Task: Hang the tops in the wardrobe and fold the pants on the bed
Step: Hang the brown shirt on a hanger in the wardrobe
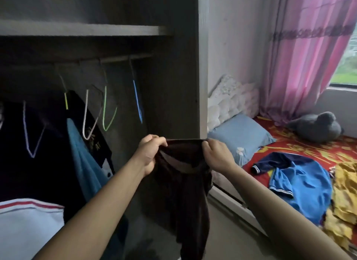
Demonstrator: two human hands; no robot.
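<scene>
I hold a dark brown garment [185, 192] up in front of the open wardrobe [173, 85]. My left hand [149, 153] grips its top edge on the left and my right hand [216, 155] pinches the same edge on the right, so the cloth hangs down between them. Several wire hangers hang from the rail [116, 59]: a blue one [138, 103], a green one [109, 112] and a white one [88, 116] carry nothing. A dark top [38, 143] and a light blue garment [85, 163] hang at the left. On the bed [309, 143] lie a blue top [301, 184] and a yellow garment [343, 201].
A shelf [83, 29] spans the wardrobe above the rail. A white garment with red stripes [29, 227] is at the lower left. A blue pillow [239, 136], white cushions [229, 103] and a grey plush toy [316, 127] lie at the bed's head. Pink curtains [309, 47] cover the window.
</scene>
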